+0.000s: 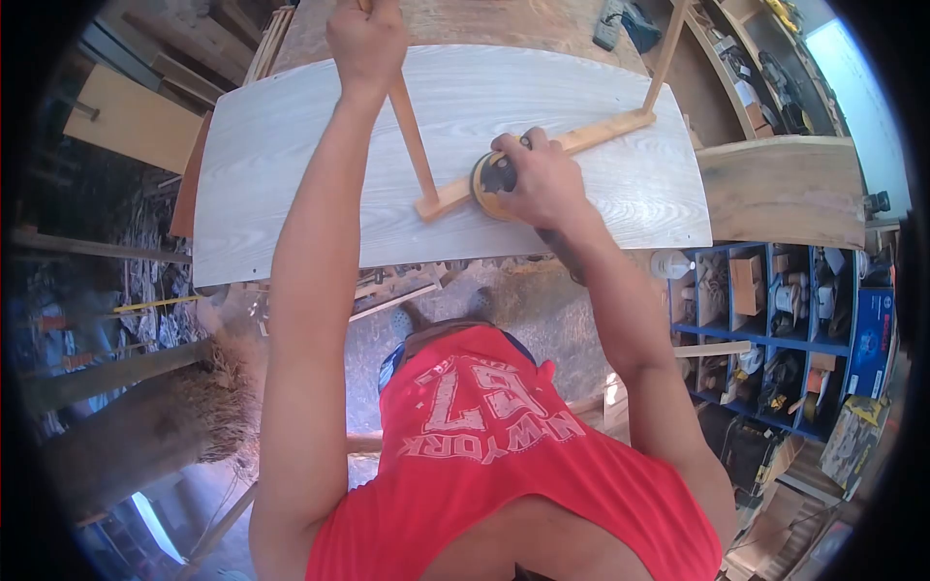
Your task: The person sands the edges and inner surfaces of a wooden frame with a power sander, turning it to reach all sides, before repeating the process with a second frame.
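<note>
My left hand [368, 44] is closed around the upper part of a slim wooden leg [411, 136] at the top of the view. This leg joins one end of a flat wooden rail [605, 132] that lies across a pale grey wood-grain board. A second leg [666, 56] rises from the rail's far right end. My right hand [542, 184] grips a round black-and-yellow sanding pad [492, 178], which rests against the rail near its left end. The pad's underside and part of its top are hidden.
The pale board [291, 174] spans the bench. Blue shelving [765, 334] with tools and parts stands at right, below a wide plank [785, 189]. A bottle [670, 263] sits by the board's right front edge. Timber and a straw-like bundle [218, 387] are at left.
</note>
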Demonstrator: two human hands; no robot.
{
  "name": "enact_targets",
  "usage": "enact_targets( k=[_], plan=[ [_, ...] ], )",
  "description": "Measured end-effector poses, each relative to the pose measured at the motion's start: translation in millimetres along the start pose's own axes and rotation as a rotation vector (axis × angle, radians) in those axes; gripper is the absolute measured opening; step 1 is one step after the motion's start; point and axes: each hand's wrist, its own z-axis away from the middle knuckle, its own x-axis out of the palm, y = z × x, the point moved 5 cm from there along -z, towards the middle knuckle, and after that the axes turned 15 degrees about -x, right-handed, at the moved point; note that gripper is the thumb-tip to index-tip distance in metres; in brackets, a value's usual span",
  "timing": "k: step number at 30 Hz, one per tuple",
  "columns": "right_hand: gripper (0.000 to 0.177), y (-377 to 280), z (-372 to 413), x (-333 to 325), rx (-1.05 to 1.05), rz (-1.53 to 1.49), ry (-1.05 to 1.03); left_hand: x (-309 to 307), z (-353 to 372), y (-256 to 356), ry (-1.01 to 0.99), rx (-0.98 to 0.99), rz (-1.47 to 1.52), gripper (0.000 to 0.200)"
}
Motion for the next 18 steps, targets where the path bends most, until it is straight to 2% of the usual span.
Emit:
enact_targets(
  k=[6,8,11,14,15,16,18],
  plan=[
    [0.057,-62.5,23.6,17.2,-0.020,-0.085,0.073,3.8,-30.4,-31.7,-0.041,-0.147,0.057,0.051],
    [0.056,-74.7,26.5,25.7,-0.007,-0.086,0.107,3.3,-47.4,-47.1,0.084,-0.064,-0.080,0.052],
    [0.056,-92.1,27.8,27.3,0.027,-0.116,0.137,0.2,-50.3,-49.8,0.099,-0.121,-0.108,0.057],
    [0.053,-100.7,29.3,30.2,0.061,-0.112,0.162,9.7,-73.5,-87.2,0.016,-0.216,-0.167,0.063],
    [0.051,-101.0,29.5,29.6,0.044,-0.098,0.172,12.2,-78.5,-93.3,0.021,-0.184,-0.161,0.065],
    [0.055,-96.8,29.9,28.2,0.086,-0.117,0.139,10.4,-79.3,-95.7,0.030,-0.152,-0.158,0.068],
    [0.057,-77.5,28.9,19.9,0.153,-0.112,0.165,6.4,-75.1,-88.6,-0.021,-0.241,-0.207,0.068]
  ],
)
